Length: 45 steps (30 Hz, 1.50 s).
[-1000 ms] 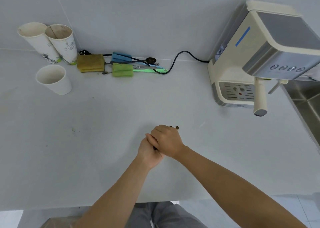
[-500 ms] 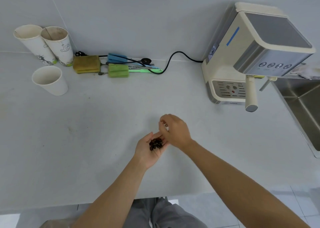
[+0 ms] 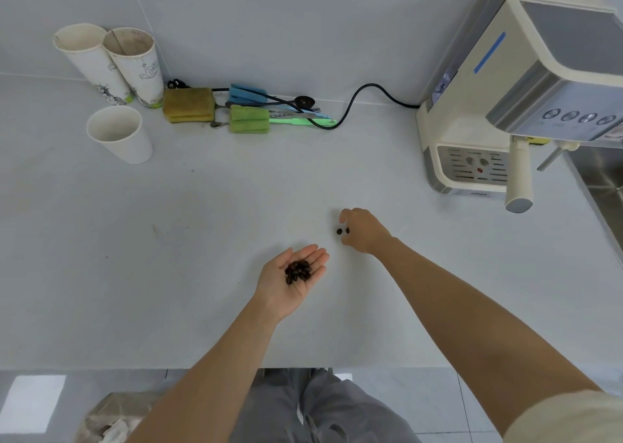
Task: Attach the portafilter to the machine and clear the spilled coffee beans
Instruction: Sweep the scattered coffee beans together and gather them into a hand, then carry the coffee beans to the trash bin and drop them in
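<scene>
My left hand [image 3: 290, 281] lies palm up over the white counter [image 3: 168, 257], cupping a small pile of dark coffee beans [image 3: 298, 271]. Two loose beans [image 3: 343, 231] rest on the counter to its upper right. My right hand [image 3: 362, 229] hovers right at them, thumb and forefinger apart on either side, holding nothing. At the right stands the cream espresso machine [image 3: 526, 82]. The portafilter sits in its group head, and its cream handle [image 3: 519, 179] points toward me.
Three paper cups [image 3: 118, 134] stand at the back left. Sponges [image 3: 188, 104], brushes and a black power cord [image 3: 357, 102] lie along the wall. A steel sink [image 3: 603, 186] adjoins the machine at right. A bag sits on the floor below the counter edge.
My hands have parted. The left palm has opened flat, showing the gathered beans. My right hand has moved up and to the right to the two loose beans.
</scene>
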Motion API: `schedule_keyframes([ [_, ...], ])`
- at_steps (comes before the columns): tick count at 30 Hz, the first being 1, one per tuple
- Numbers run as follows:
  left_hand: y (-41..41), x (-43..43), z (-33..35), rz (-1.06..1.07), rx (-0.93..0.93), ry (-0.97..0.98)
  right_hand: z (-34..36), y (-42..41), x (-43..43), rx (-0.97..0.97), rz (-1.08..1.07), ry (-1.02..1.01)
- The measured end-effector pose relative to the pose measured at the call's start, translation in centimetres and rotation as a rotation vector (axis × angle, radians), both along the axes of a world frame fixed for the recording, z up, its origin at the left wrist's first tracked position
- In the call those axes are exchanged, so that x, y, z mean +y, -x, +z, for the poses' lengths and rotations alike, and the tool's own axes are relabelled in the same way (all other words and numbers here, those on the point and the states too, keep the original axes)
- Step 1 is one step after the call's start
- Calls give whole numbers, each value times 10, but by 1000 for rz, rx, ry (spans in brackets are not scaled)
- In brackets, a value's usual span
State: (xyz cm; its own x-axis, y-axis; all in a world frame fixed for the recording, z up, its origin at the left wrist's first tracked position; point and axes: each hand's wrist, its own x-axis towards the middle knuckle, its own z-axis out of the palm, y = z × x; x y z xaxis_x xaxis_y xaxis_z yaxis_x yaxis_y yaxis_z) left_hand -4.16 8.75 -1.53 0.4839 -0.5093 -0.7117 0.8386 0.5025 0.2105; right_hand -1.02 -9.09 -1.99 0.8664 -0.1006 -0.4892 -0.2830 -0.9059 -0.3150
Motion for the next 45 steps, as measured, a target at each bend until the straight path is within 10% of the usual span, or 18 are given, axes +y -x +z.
schedule_keyframes([
  [18,-11,6,-6,19,6,-1,-1,-24,16,84,237,131],
  [45,-16,69,8,379,-66,116,53,-11,129,-218,339,-385],
])
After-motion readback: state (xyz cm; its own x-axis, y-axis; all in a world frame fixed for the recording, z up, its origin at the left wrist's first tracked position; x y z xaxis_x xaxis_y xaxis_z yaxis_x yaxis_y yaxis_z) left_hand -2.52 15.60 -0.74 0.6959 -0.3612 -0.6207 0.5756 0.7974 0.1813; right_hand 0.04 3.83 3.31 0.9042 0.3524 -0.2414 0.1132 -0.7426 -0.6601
